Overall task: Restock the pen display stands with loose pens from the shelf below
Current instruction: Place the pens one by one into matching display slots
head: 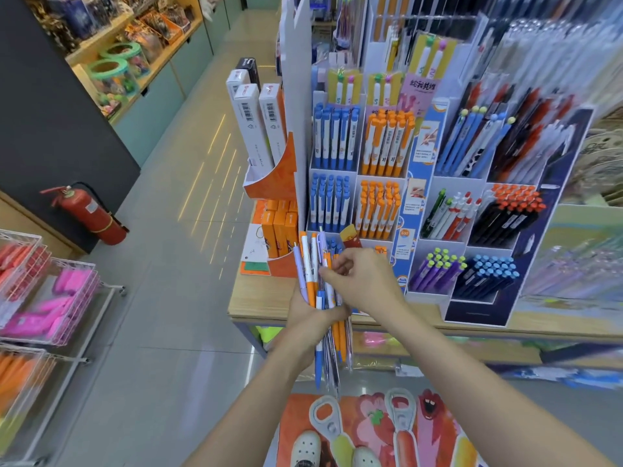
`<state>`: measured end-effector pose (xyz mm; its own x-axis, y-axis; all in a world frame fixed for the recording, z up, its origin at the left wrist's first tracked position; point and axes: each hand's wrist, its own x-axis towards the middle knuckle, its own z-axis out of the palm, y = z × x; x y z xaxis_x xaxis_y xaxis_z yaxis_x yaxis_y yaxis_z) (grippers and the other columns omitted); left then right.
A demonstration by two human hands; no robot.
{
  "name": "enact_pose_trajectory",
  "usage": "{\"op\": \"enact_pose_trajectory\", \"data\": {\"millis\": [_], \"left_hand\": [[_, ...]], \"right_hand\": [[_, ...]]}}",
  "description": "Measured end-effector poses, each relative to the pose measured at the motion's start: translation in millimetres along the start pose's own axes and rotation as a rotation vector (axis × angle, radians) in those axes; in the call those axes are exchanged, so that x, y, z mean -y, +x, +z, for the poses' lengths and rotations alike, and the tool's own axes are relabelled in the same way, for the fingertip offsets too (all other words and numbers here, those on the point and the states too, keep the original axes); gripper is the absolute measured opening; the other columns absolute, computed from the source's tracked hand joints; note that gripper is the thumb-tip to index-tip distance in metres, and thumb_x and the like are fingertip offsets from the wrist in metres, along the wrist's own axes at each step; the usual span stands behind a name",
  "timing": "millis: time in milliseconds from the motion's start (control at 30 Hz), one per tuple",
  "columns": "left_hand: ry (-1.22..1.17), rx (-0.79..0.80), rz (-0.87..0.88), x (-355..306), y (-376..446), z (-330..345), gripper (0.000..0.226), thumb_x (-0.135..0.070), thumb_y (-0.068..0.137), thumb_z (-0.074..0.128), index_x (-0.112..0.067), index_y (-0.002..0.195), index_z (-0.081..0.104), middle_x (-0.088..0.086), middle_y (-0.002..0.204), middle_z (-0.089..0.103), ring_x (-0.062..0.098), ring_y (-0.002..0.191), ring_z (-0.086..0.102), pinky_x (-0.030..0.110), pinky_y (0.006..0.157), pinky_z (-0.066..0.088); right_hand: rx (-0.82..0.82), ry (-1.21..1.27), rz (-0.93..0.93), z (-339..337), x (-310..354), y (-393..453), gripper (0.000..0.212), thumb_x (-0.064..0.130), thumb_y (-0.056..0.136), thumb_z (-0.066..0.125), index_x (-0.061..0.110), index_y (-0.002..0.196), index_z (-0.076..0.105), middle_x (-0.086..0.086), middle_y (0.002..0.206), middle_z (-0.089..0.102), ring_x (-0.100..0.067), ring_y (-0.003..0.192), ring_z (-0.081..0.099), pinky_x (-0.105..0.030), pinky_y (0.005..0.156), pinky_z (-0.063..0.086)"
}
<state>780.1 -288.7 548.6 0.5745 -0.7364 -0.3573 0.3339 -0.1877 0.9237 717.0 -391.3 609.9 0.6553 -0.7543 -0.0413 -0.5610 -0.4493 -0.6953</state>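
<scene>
Standing at the left corner of a pale wooden shelf top [259, 303], we grip a bundle of pens [320, 298] in our left hand [312, 315], fingers curled round the middle of the slim plastic barrels. These are orange, blue, white and lilac, fanned upright above the fist and hanging below it. Our right hand [362, 281] reaches across, its fingertips pinching at one pen in the bundle; we cannot tell which. Just behind the hands, at the shelf top's front edge, stands the pen stand [357, 170], a stepped white cardboard rack whose square compartments hold blue pens [335, 139] and orange pens [387, 143]. Beside it a dark stand [553, 210] carries more. A red cylindrical fire extinguisher [89, 212] leans on the glossy floor.
</scene>
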Motion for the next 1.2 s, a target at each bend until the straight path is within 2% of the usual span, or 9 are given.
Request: {"op": "enact_pose_trajectory", "data": {"millis": [67,200,300,367,433,600,667,900,1200], "left_hand": [[0.003,-0.003,-0.055,4.7,-1.0,-2.3,0.063,0.012,0.072,0.080,-0.020,0.122,0.059,0.003,0.098,0.077,0.019,0.091,0.074,0.031,0.074,0.059],[-0.025,-0.034,-0.147,14.3,-2.6,-4.8,0.073,-0.001,0.068,0.088,-0.020,0.131,0.055,0.002,0.107,0.076,0.021,0.097,0.073,0.041,0.087,0.060],[-0.076,-0.089,-0.163,14.0,2.3,-8.6,0.071,0.001,0.070,0.087,-0.019,0.130,0.055,0.005,0.106,0.076,0.023,0.094,0.073,0.040,0.083,0.061],[-0.099,-0.107,-0.146,11.3,5.7,-11.5,0.064,0.006,0.072,0.083,-0.018,0.126,0.057,0.003,0.101,0.076,0.019,0.088,0.075,0.033,0.073,0.061],[-0.109,-0.122,-0.131,8.7,7.8,-12.1,0.059,0.007,0.073,0.082,-0.020,0.120,0.059,0.000,0.096,0.077,0.015,0.083,0.075,0.029,0.066,0.060],[-0.096,-0.129,-0.153,13.0,11.9,-9.6,0.065,0.005,0.071,0.084,-0.018,0.126,0.058,0.004,0.103,0.076,0.024,0.094,0.074,0.046,0.084,0.061],[-0.085,-0.138,-0.153,15.3,12.8,-8.9,0.062,0.006,0.073,0.083,-0.016,0.125,0.058,0.005,0.102,0.076,0.023,0.091,0.074,0.041,0.080,0.061],[-0.086,-0.152,-0.182,17.3,8.6,-7.6,0.054,0.006,0.075,0.080,-0.021,0.117,0.060,-0.005,0.086,0.076,0.009,0.074,0.074,0.025,0.059,0.058],[-0.094,-0.160,-0.198,18.0,9.0,-9.1,0.057,0.006,0.075,0.081,-0.018,0.121,0.060,0.002,0.096,0.076,0.016,0.083,0.073,0.029,0.064,0.059]], "right_hand": [[-0.041,0.090,0.020,-3.7,4.0,4.7,0.018,0.036,0.088,0.070,0.023,0.078,0.063,0.015,0.067,0.058,0.002,0.064,0.054,-0.012,0.055,0.038],[-0.119,0.410,0.097,-32.2,5.6,19.7,0.018,0.033,0.091,0.066,0.015,0.096,0.066,0.004,0.083,0.068,-0.006,0.061,0.066,-0.020,0.057,0.054],[-0.327,0.605,0.133,-66.2,-20.1,24.4,0.018,0.026,0.092,0.067,0.010,0.100,0.065,-0.003,0.087,0.069,-0.011,0.061,0.070,-0.019,0.058,0.055],[-0.402,0.498,0.134,-70.5,-45.5,23.2,0.015,0.026,0.091,0.069,0.013,0.094,0.063,0.000,0.083,0.068,-0.009,0.064,0.070,-0.016,0.058,0.053],[-0.368,0.274,0.149,-51.2,-69.7,19.1,0.017,0.029,0.089,0.070,0.015,0.092,0.062,0.007,0.078,0.065,0.000,0.068,0.064,-0.013,0.061,0.048],[-0.359,0.161,0.133,5.4,-104.3,8.8,0.018,0.022,0.089,0.071,0.005,0.097,0.068,0.004,0.076,0.064,-0.009,0.072,0.062,0.000,0.061,0.040],[-0.374,0.185,0.137,12.9,-108.4,12.8,0.018,0.020,0.090,0.070,0.005,0.100,0.067,0.002,0.079,0.065,-0.009,0.074,0.061,0.000,0.061,0.040],[-0.393,0.204,0.137,29.4,-117.0,31.4,0.019,0.020,0.088,0.072,0.004,0.098,0.067,0.002,0.078,0.065,-0.011,0.075,0.064,-0.021,0.072,0.049],[-0.339,0.096,0.150,41.8,-119.0,36.6,0.021,0.029,0.086,0.074,0.010,0.088,0.069,0.002,0.074,0.068,-0.012,0.071,0.066,-0.029,0.070,0.055]]}}
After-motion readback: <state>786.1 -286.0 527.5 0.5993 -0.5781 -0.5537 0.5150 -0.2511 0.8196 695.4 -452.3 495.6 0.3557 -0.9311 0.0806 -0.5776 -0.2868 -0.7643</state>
